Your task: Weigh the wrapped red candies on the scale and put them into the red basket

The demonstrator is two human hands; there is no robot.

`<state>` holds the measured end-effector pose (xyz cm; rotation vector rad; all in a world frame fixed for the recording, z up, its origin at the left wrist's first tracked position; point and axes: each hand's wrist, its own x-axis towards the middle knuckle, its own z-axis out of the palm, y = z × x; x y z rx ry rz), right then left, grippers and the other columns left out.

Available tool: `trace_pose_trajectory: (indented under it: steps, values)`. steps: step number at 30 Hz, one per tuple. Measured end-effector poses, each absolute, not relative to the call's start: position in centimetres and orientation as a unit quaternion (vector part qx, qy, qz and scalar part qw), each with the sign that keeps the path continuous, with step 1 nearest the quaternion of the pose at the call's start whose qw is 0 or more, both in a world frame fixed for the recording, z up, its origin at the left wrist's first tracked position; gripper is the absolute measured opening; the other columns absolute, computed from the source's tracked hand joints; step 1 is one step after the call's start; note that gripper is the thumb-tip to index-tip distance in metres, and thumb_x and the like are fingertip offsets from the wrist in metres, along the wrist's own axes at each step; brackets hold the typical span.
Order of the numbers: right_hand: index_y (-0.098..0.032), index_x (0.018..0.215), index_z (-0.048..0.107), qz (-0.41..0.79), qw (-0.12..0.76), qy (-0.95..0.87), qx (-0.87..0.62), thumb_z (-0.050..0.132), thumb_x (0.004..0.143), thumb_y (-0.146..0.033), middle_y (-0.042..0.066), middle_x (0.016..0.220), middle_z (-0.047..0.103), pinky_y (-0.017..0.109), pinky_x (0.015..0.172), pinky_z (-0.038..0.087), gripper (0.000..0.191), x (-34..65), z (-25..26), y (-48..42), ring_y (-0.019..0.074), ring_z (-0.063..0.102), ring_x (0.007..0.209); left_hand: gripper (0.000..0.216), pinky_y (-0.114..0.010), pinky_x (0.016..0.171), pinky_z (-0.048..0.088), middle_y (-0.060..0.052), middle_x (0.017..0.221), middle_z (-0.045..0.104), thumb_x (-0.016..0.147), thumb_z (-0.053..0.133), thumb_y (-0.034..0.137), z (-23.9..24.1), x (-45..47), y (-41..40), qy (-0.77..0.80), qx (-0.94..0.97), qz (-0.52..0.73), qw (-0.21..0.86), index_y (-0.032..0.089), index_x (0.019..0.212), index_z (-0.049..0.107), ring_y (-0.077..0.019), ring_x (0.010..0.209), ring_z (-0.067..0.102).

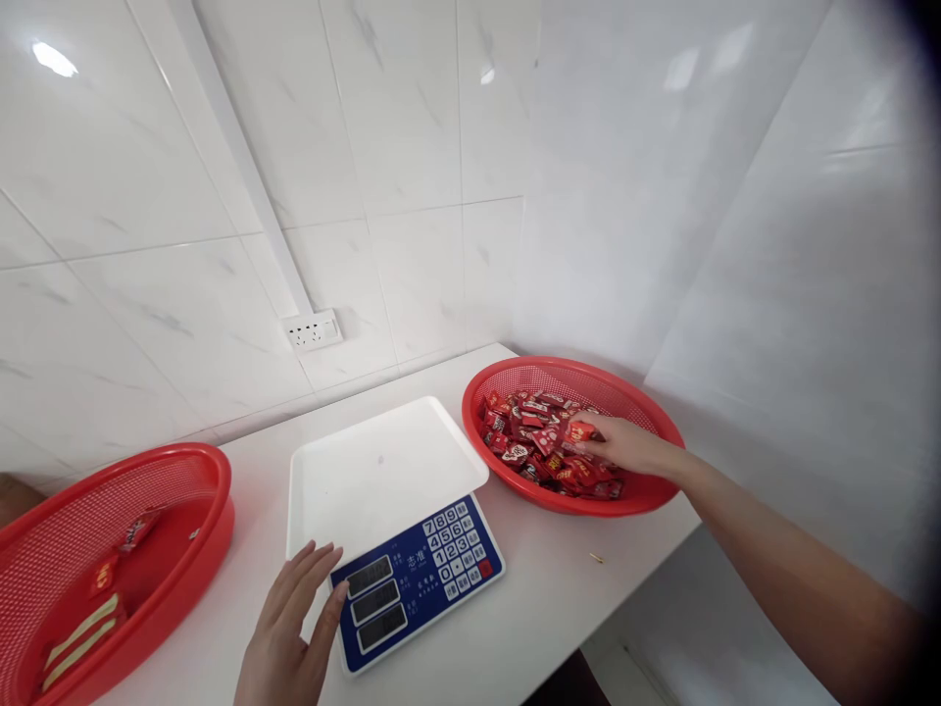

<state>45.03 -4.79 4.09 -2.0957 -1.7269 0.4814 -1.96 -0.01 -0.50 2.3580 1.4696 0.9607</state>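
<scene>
My right hand [624,444] reaches into a red plastic basket [666,431] of small wrapped snacks [535,441], mostly red packets. Its fingers are closed on a bright red snack packet [580,431] at the top of the pile. At the left front corner of a digital weighing scale [419,588], my left hand [294,628] has its fingers spread and holds nothing. The thumb is close to the scale's dark displays; I cannot tell whether it touches. Nothing lies on the scale's white pan [374,471].
A second red basket [213,490] at the left holds several packets, among them a red one [103,577] and pale yellow strips [80,637]. A small gold scrap [596,558] lies on the white table [544,598]. Tiled walls with a socket [313,330] stand behind.
</scene>
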Motion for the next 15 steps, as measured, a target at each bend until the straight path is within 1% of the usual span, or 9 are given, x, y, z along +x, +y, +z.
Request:
trace_pose_trajectory:
  steps: [2, 5, 7, 9, 12, 14, 15]
  values:
    - [-0.022, 0.103, 0.054, 0.180, 0.229, -0.603, -0.742, 0.045, 0.084, -0.046, 0.006, 0.106, 0.066, 0.034, 0.082, 0.050, 0.032, 44.7, 4.7, -4.9, 0.0235, 0.063, 0.097, 0.031, -0.029, 0.056, 0.059, -0.002, 0.122, 0.064, 0.085, 0.053, 0.043, -0.6, -1.9, -0.2, 0.487, 0.800, 0.332, 0.107, 0.033, 0.111, 0.065, -0.0280, 0.119, 0.055]
    - [-0.020, 0.101, 0.054, 0.231, 0.306, -0.579, -0.719, 0.043, 0.084, -0.050, 0.008, 0.102, 0.068, 0.034, 0.079, 0.052, 0.036, 43.4, 5.8, -5.1, 0.0235, 0.065, 0.094, 0.028, -0.030, 0.065, 0.060, -0.003, 0.120, 0.066, 0.085, 0.054, 0.041, -0.2, -0.9, -0.7, 0.472, 0.800, 0.348, 0.126, 0.032, 0.109, 0.066, -0.0268, 0.115, 0.059]
    - [-0.020, 0.099, 0.056, 0.300, 0.381, -0.553, -0.678, 0.051, 0.081, -0.052, 0.007, 0.098, 0.068, 0.035, 0.077, 0.053, 0.036, 41.6, 6.6, -5.5, 0.0244, 0.065, 0.093, 0.027, -0.031, 0.069, 0.060, -0.004, 0.116, 0.068, 0.085, 0.054, 0.041, 0.5, 0.4, -1.3, 0.457, 0.797, 0.360, 0.160, 0.031, 0.106, 0.067, -0.0260, 0.109, 0.062]
    - [-0.021, 0.096, 0.057, 0.361, 0.440, -0.531, -0.628, 0.061, 0.076, -0.053, 0.006, 0.090, 0.068, 0.035, 0.075, 0.054, 0.038, 39.1, 7.1, -5.9, 0.0246, 0.065, 0.089, 0.026, -0.032, 0.074, 0.059, -0.005, 0.110, 0.070, 0.085, 0.054, 0.041, 1.3, 2.1, -1.9, 0.436, 0.793, 0.365, 0.217, 0.029, 0.104, 0.068, -0.0246, 0.102, 0.066]
    - [-0.021, 0.094, 0.056, 0.428, 0.457, -0.543, -0.559, 0.064, 0.074, -0.056, 0.002, 0.074, 0.063, 0.032, 0.060, 0.053, 0.041, 34.6, 6.9, -6.2, 0.0191, 0.062, 0.068, 0.027, -0.033, 0.081, 0.056, -0.006, 0.108, 0.070, 0.086, 0.054, 0.038, 2.6, 4.8, -2.8, 0.394, 0.785, 0.333, 0.342, 0.026, 0.109, 0.065, -0.0224, 0.099, 0.066]
    - [-0.021, 0.092, 0.055, 0.464, 0.450, -0.569, -0.509, 0.062, 0.078, -0.054, 0.000, 0.069, 0.059, 0.029, 0.054, 0.050, 0.037, 31.6, 6.1, -6.3, 0.0145, 0.057, 0.058, 0.036, -0.033, 0.080, 0.055, -0.007, 0.106, 0.069, 0.085, 0.057, 0.036, 3.1, 6.4, -3.1, 0.368, 0.757, 0.335, 0.424, 0.024, 0.119, 0.058, -0.0204, 0.093, 0.066]
    - [-0.020, 0.091, 0.055, 0.475, 0.445, -0.582, -0.487, 0.061, 0.080, -0.052, 0.000, 0.069, 0.058, 0.028, 0.055, 0.049, 0.034, 30.3, 5.7, -6.3, 0.0134, 0.056, 0.057, 0.039, -0.032, 0.077, 0.055, -0.008, 0.104, 0.068, 0.084, 0.059, 0.036, 3.1, 7.1, -3.3, 0.354, 0.738, 0.346, 0.458, 0.023, 0.121, 0.055, -0.0191, 0.088, 0.066]
